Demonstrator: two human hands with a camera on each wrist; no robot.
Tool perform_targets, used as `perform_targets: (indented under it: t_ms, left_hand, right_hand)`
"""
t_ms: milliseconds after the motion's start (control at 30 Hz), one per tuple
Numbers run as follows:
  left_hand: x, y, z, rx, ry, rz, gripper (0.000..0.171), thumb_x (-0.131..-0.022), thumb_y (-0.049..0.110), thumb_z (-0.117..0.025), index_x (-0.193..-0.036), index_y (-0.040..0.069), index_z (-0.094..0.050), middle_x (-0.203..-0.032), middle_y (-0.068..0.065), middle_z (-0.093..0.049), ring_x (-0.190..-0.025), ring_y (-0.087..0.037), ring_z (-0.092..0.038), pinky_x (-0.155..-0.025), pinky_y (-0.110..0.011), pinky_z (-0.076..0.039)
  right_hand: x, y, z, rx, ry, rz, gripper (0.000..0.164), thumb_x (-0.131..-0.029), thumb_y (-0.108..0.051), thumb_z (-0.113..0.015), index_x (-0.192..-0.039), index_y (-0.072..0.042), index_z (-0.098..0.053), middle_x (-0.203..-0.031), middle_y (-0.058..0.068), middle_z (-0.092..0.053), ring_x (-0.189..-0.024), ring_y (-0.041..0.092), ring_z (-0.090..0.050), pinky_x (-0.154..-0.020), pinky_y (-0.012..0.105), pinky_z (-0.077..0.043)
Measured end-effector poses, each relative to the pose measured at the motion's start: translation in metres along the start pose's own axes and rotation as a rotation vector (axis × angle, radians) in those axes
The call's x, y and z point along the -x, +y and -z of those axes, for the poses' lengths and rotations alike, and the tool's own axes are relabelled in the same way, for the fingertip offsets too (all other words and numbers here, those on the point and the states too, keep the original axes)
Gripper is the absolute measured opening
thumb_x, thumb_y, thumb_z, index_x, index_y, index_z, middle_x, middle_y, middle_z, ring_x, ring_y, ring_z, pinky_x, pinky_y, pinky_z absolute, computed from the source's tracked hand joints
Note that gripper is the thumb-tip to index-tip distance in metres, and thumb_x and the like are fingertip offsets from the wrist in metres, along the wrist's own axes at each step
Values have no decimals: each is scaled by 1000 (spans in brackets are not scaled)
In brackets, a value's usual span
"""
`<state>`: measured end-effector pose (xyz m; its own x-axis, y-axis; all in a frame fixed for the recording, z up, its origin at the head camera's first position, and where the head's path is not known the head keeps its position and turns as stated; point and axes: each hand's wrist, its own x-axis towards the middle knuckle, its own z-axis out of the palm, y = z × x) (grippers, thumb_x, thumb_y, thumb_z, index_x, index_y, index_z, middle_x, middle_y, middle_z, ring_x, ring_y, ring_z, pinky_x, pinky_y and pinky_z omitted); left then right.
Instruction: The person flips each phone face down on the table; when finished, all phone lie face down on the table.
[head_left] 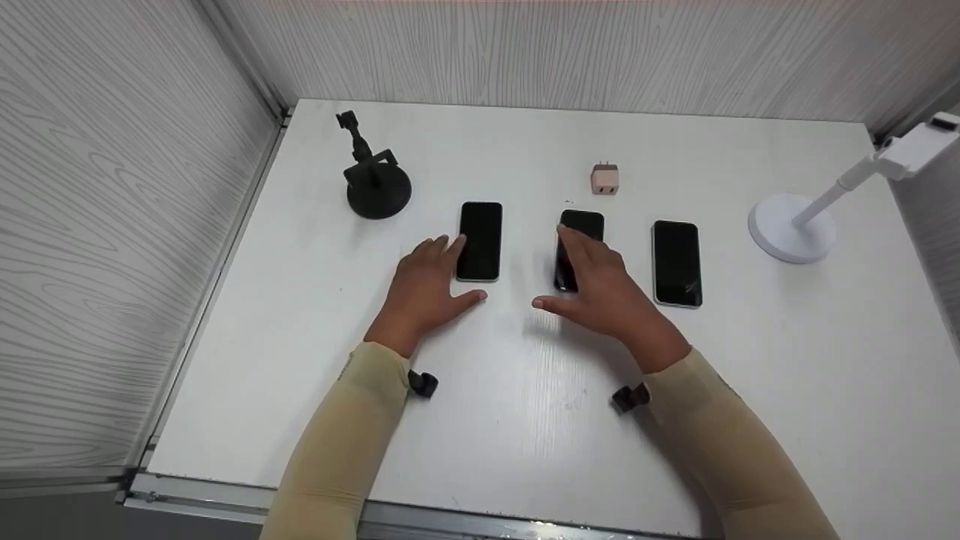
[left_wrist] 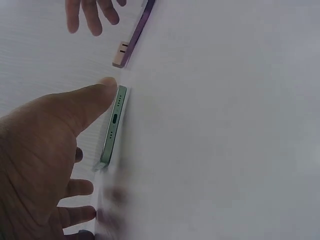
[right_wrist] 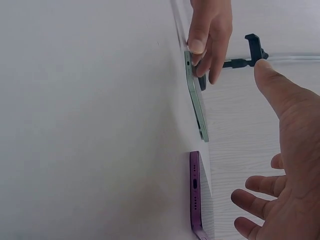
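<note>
Three phones lie face up on a white table. My left hand (head_left: 429, 289) is beside the left phone (head_left: 480, 241), its index fingertip at the phone's left edge and the thumb stretched out below it. That phone's green edge (left_wrist: 114, 125) with its port shows in the left wrist view. Over the middle phone (head_left: 581, 221) my right hand (head_left: 604, 289) hovers with fingers spread and hides part of the screen; whether it touches is hard to tell. A purple edge (right_wrist: 195, 185) marks this phone in the right wrist view. The right phone (head_left: 677, 264) lies untouched.
A pink charger plug (head_left: 604, 180) sits behind the middle phone. At the back left stands a black phone holder (head_left: 379, 190) on a round base. A white stand (head_left: 793, 229) rises at the right. Wood-patterned panels (head_left: 525, 60) border the table.
</note>
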<state>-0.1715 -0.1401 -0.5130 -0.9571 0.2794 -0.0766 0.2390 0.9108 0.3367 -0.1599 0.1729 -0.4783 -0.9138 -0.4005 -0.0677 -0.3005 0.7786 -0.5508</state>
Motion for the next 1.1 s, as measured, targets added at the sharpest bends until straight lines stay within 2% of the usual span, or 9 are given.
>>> perform_targets:
  t_ms: [167, 400, 633, 767, 1100]
  left_hand:
    - [-1, 0, -2, -32, -28, -4, 94, -99, 71, -65, -174, 24, -33, -177, -16, -36, -167, -42, -25, -135, -59, -27]
    - [-2, 1, -5, -32, -32, -1, 93, -99, 71, -65, -174, 27, -32, -178, -15, -33, -168, -41, -22, -135, -59, -24]
    - [-2, 2, -5, -37, -32, -13, 93, -99, 73, -63, -173, 23, -36, -178, -12, -34, -168, -42, -22, -135, -60, -24]
    - [-1, 3, -4, -58, -37, -32, 94, -99, 73, -62, -172, 20, -37, -178, -11, -36, -167, -42, -24, -135, -60, -24]
    - [3, 2, -4, -99, -33, -46, 94, -100, 74, -60, -172, 19, -36, -177, -10, -38, -167, -40, -26, -135, -59, -26]
  right_hand:
    - [-1, -1, -2, 11, 12, 13, 119, -91, -71, -78, -177, -21, -13, -181, 14, -24, -166, 43, -26, -134, 64, -25]
    - [-4, -1, -7, 33, 17, 34, 118, -90, -71, -79, -176, -20, -16, -180, 15, -27, -164, 43, -29, -133, 64, -27]
    - [-8, -4, -11, 42, 9, 74, 116, -92, -71, -76, -176, -17, -16, -180, 14, -27, -164, 41, -29, -134, 65, -21]
    - [-11, -6, -15, 44, -2, 90, 117, -92, -75, -73, -177, -19, -15, -179, 13, -28, -165, 40, -28, -135, 65, -22]
    - [-14, -9, -21, 62, -14, 114, 116, -92, -73, -74, -177, -18, -16, -178, 12, -31, -162, 40, -32, -135, 62, -24]
